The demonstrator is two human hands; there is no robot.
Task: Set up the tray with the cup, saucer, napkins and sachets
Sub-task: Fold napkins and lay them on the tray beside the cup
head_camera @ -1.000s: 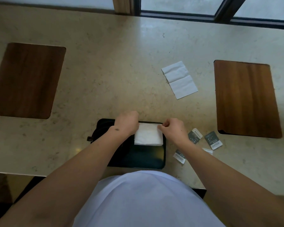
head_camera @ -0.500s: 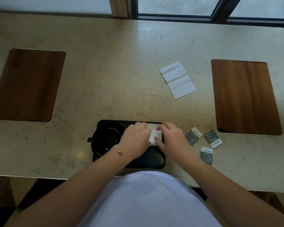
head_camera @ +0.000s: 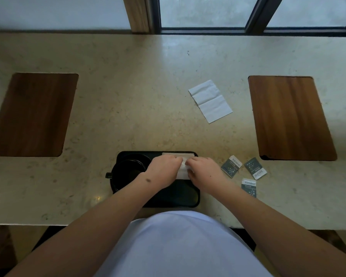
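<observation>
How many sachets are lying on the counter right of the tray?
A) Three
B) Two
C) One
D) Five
A: three sachets lie on the counter right of the tray.

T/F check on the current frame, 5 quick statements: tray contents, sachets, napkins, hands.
1. All three sachets lie on the counter, outside the tray. True: the sachets sit right of the black tray.
2. The cup is on the right wooden mat. False: the black cup stands in the left part of the tray.
3. Both hands rest on a white napkin in the tray. True: left hand and right hand press the folded napkin.
4. No napkin remains on the counter. False: an unfolded napkin lies beyond the tray, to the right.
5. A sachet is in the right hand. False: it only touches the napkin.
</observation>
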